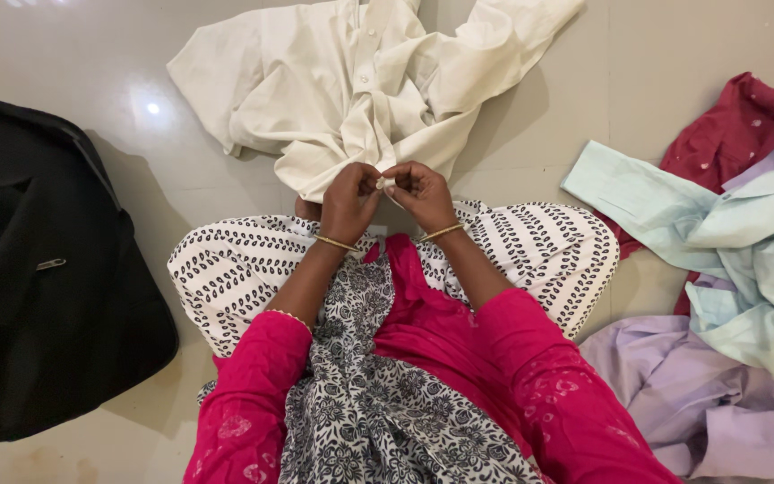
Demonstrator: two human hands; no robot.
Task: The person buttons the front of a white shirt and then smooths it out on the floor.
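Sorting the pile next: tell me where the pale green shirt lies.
In the head view, the pale green shirt lies on the floor at the person's right, atop the maroon garment and above the lilac shirt.

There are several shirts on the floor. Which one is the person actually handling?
The cream shirt, spread straight ahead; both hands pinch its front edge. The mint, lilac and dark red ones lie untouched in a heap on the right.

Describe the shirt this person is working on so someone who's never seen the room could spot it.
On the pale tiled floor, straight ahead of the seated person's knees, lies a crumpled cream shirt with buttons. The left hand and right hand pinch its near edge. It is the only cream one; the others, in a pile to the right, are mint, lilac and maroon.
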